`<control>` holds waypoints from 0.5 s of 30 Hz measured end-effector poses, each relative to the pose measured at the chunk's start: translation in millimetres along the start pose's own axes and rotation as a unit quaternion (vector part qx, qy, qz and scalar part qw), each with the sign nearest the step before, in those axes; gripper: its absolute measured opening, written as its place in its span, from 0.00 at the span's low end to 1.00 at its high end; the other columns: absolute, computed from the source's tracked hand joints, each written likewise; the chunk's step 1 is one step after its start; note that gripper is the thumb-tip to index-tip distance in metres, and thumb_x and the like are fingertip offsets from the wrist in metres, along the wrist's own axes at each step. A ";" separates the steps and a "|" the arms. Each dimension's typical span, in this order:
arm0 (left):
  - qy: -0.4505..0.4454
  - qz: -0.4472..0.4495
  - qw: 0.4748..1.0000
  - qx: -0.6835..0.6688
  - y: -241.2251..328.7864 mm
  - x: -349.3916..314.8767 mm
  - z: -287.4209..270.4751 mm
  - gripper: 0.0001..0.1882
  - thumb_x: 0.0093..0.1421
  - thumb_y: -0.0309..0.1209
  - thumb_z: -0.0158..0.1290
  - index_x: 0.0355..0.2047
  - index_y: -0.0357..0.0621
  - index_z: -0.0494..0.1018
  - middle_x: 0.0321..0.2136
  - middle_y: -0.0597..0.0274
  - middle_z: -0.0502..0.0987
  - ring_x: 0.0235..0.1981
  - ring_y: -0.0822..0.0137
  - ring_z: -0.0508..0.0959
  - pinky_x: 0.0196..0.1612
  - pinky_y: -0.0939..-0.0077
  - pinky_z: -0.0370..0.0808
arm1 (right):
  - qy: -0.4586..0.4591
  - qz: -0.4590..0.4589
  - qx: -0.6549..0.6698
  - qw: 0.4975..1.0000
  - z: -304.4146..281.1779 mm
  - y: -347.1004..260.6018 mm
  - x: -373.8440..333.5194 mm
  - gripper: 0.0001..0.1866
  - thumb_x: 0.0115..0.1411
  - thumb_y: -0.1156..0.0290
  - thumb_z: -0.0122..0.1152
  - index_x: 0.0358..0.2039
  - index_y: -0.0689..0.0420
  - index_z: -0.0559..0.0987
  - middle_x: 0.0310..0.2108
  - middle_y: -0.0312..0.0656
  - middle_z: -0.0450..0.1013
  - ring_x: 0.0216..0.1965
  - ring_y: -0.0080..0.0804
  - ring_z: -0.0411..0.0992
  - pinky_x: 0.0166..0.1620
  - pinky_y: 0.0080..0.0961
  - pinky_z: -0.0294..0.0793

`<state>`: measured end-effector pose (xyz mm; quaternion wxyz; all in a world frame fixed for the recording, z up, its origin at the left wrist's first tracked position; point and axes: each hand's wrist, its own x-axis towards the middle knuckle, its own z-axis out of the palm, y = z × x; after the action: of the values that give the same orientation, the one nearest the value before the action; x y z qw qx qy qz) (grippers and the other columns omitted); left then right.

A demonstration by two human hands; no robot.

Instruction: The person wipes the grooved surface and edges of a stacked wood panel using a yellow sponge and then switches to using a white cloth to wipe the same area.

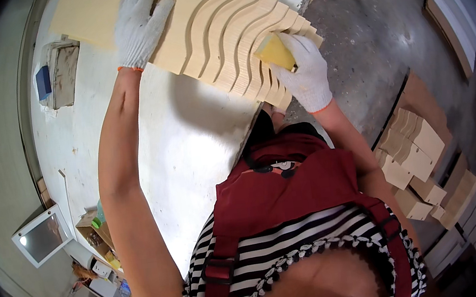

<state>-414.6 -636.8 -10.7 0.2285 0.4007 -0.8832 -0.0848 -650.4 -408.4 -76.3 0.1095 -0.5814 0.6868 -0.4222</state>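
L hand (141, 26), gloved, lies flat on the wavy wood panel (219, 31), fingers pointing away & thumb spread; it grasps nothing, just weight on top, approx. R hand (303, 74), also gloved, has a narrow pinch on a yellow block (273, 52), spongy-looking, thumb & fingers wrapped round it, against the ridged end. Panel lies across the far part of the white table (157, 129), ridged end sticking out past the table's R edge. Can't tell if it's 1 carved pc or several layers.

Risks, my guess: R hand works on the overhang, so too much push down there could tip or flex the panel, esp. if L hand eases off. Sideways push w/ only a flat palm holding = panel may skid on the smooth top, poss. off the R edge. Thin wavy tips at the overhang look the weakest bit; a hard or snagged stroke could chip them. Glove fabric might catch on ridge edges too. Small block, so a slip prob. puts fingertips on wood.

Blue block (43, 83) sits on a stained slab (67, 81) nr table's L edge, well clear of the panel's ridged end.
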 end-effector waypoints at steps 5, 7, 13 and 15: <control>-0.055 -0.065 0.996 0.010 12.9 -3.5 -8.9 0.28 0.68 0.43 0.52 0.62 0.39 0.70 0.66 0.41 0.64 0.69 0.45 0.61 0.71 0.59 0.57 | -0.128 -0.021 0.060 0.990 -14.8 -8.8 -11.1 0.26 0.50 0.70 0.71 0.52 0.58 0.78 0.47 0.48 0.76 0.50 0.50 0.73 0.53 0.39 0.75; -0.051 -0.061 0.997 0.004 14.4 -3.9 -12.6 0.28 0.68 0.43 0.52 0.62 0.39 0.70 0.66 0.40 0.65 0.69 0.44 0.62 0.71 0.59 0.57 | -0.175 -0.035 0.070 0.982 -20.3 -17.5 -19.9 0.26 0.50 0.69 0.70 0.52 0.58 0.78 0.47 0.49 0.75 0.50 0.51 0.73 0.53 0.39 0.74; -0.048 -0.054 0.997 0.012 12.5 -4.9 -12.4 0.28 0.68 0.43 0.52 0.62 0.37 0.70 0.65 0.40 0.65 0.68 0.44 0.62 0.71 0.59 0.57 | -0.244 0.004 0.123 0.962 -30.8 -39.2 -65.3 0.29 0.49 0.71 0.72 0.53 0.58 0.77 0.48 0.50 0.75 0.50 0.52 0.73 0.53 0.39 0.74; -0.052 -0.061 0.997 0.017 11.7 -6.4 -12.3 0.28 0.68 0.42 0.52 0.62 0.37 0.70 0.65 0.40 0.65 0.68 0.44 0.62 0.71 0.59 0.57 | -0.211 0.024 0.107 0.971 -45.7 -40.6 -50.1 0.29 0.48 0.71 0.72 0.53 0.57 0.78 0.49 0.49 0.75 0.50 0.51 0.74 0.53 0.38 0.75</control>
<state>-412.9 -623.8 1.9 0.1698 0.4529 -0.8690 -0.1045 -636.0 -341.7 -36.3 0.3233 -0.6258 0.6129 -0.3580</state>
